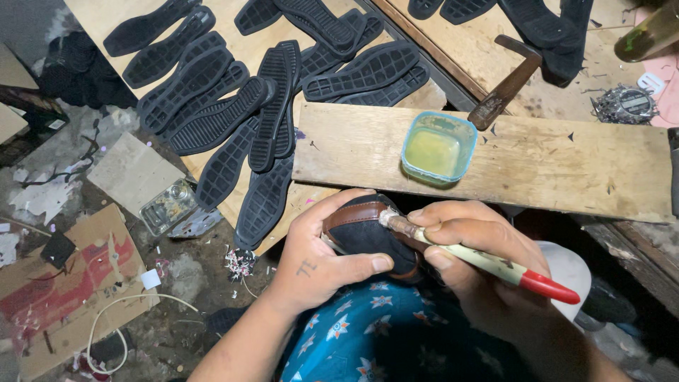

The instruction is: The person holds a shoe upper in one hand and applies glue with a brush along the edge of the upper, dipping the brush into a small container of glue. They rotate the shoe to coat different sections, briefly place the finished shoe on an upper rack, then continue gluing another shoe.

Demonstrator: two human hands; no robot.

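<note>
My left hand (318, 258) grips a dark shoe upper (364, 237) with a brown leather trim, held over my lap. My right hand (474, 258) holds a brush (488, 260) with a cream handle and a red end; its glue-caked tip touches the brown edge of the shoe. Just beyond, on a wooden plank (537, 166), stands a square clear tub of yellowish glue (438, 147).
Several black rubber soles (262, 106) lie spread on a board to the upper left, more at the top right. A hammer (506, 85) leans by the plank. The floor at left holds cardboard (64, 290), a small tray (168, 206), a cable and scraps.
</note>
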